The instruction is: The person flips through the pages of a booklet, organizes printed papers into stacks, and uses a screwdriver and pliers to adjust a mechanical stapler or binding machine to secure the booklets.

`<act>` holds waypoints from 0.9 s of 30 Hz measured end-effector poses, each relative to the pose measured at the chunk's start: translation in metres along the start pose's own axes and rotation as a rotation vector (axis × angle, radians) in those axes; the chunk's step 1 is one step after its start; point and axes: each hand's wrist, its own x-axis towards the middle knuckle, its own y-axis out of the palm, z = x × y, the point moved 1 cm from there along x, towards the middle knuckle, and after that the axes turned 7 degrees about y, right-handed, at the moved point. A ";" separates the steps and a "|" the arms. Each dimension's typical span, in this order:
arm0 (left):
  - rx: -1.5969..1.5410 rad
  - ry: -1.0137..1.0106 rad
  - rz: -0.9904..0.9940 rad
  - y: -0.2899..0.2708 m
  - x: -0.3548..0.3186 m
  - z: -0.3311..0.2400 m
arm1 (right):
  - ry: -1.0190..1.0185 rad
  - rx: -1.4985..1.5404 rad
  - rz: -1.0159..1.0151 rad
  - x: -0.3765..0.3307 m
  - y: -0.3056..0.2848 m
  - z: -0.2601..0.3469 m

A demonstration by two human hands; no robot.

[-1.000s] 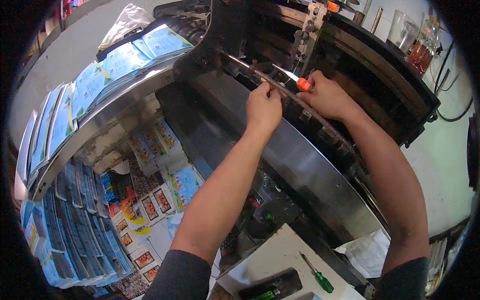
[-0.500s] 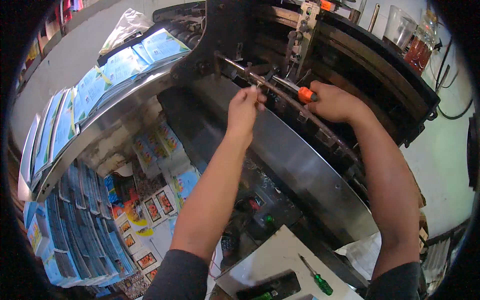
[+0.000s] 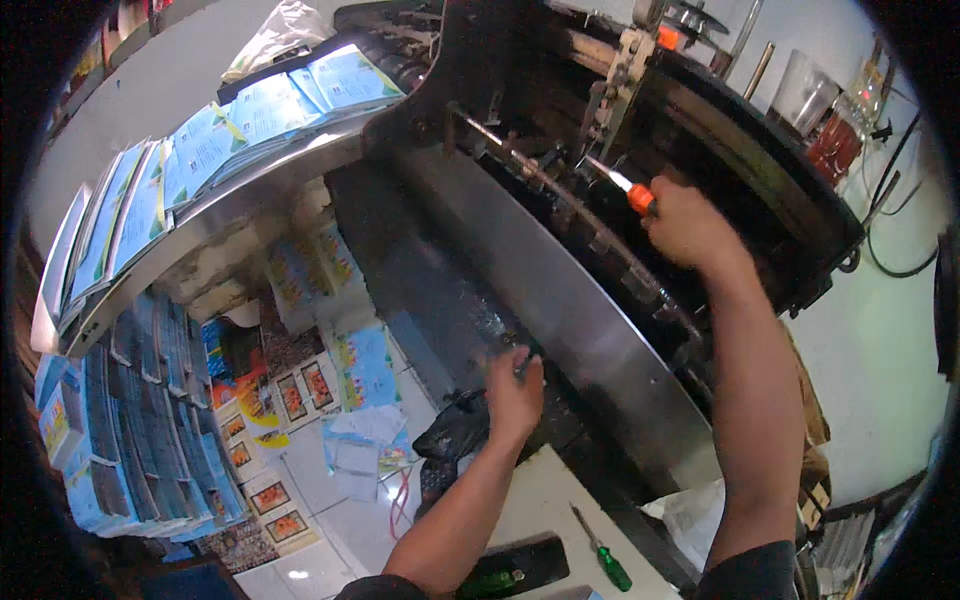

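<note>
Left hand point(image 3: 515, 397) is off the rod point(image 3: 531, 167), now low near the counter point(image 3: 535, 492); can't tell its grip. Right hand point(image 3: 692, 222) still holds the orange-handled tool point(image 3: 640, 198), alone up there.

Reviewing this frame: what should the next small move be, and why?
Perhaps lower the left hand to the flat off-white board: it seems to pinch something small and dark, while the right hand holds an orange-handled metal tool.

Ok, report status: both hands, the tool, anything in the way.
Right hand grips the orange-handled tool, tip toward the machine. Left hand low, apart from the tool, grasp unclear. Rod runs nearby; whether it obstructs, can't tell.
</note>
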 end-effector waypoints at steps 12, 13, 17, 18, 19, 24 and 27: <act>0.437 0.131 0.366 0.014 -0.020 -0.011 | 0.050 -0.027 -0.009 -0.005 0.000 0.015; 0.461 0.142 0.388 0.011 -0.022 -0.012 | 0.058 -0.021 -0.014 -0.004 -0.001 0.015; 0.468 0.057 0.600 0.014 -0.023 -0.017 | 0.062 -0.042 0.004 -0.008 0.007 0.014; 0.480 0.045 0.608 0.015 -0.019 -0.018 | 0.043 -0.043 -0.016 -0.007 0.002 0.017; 0.491 0.032 0.618 0.017 -0.016 -0.017 | 0.048 -0.058 -0.032 -0.007 0.000 0.018; 0.502 -0.001 0.662 0.025 -0.011 -0.005 | 0.065 -0.151 -0.155 -0.009 0.007 0.028; 0.503 -0.025 0.678 0.028 -0.005 0.004 | 0.010 -0.257 -0.247 -0.017 0.008 0.040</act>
